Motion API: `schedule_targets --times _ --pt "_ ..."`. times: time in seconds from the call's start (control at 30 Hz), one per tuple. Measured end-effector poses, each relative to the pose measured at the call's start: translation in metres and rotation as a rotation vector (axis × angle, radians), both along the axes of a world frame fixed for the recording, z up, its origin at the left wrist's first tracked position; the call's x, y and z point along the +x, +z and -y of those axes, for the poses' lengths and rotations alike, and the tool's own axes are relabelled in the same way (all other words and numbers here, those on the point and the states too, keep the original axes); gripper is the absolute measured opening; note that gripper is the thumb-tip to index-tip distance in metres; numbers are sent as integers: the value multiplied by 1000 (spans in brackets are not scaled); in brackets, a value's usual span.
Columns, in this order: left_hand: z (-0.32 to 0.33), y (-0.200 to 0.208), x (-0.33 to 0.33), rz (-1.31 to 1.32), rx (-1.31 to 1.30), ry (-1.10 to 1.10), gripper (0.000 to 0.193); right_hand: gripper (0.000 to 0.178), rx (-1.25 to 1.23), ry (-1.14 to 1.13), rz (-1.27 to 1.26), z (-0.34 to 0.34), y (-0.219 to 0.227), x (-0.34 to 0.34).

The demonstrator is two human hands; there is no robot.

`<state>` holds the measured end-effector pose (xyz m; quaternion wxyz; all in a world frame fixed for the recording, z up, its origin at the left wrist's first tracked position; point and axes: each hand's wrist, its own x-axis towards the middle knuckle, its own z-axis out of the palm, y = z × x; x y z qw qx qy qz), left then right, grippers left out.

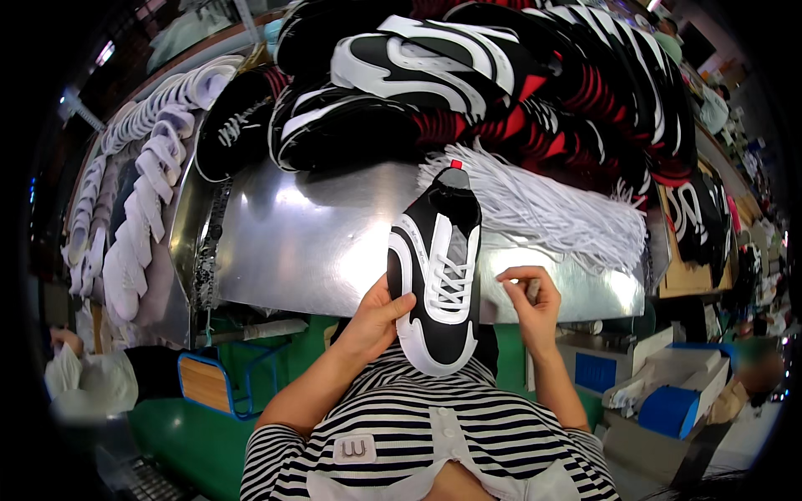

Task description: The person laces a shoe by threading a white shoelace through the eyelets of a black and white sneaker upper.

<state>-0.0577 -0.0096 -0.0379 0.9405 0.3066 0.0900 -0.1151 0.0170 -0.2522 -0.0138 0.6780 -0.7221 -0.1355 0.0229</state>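
Observation:
A black-and-white shoe upper [434,275] stands toe toward me over the bench's near edge, with a red tab at its heel. White lace is threaded crosswise through its eyelets. My left hand [380,317] grips the shoe upper by its left side, thumb pressed on top. To the right of the shoe and apart from it, my right hand [535,305] is raised with curled fingers, thumb and forefinger close together. Whether anything thin sits between those fingertips is too small to tell. Beyond the shoe lies a thick bundle of white shoelaces [551,213].
The shiny metal bench [301,234] reaches from my waist outward. Piled black, white and red shoe uppers [359,125] line its far side. Rows of white shoe parts [142,209] stand at left. A blue-framed stool [209,384] is lower left; grey bins [668,380] are lower right.

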Motion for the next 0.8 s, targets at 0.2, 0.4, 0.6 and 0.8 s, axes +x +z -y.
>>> schedule_targets --times 0.2,0.4,0.6,0.8 --pt "11 9 1 26 41 -63 56 24 -452 454 300 -21 51 6" --pt "5 6 0 18 73 -101 60 26 -669 519 322 -26 59 2" --pt "8 2 -2 37 29 -180 64 27 -285 570 -138 -10 37 8" --pt "10 5 6 79 -6 -295 69 29 44 514 -464 17 52 -3"
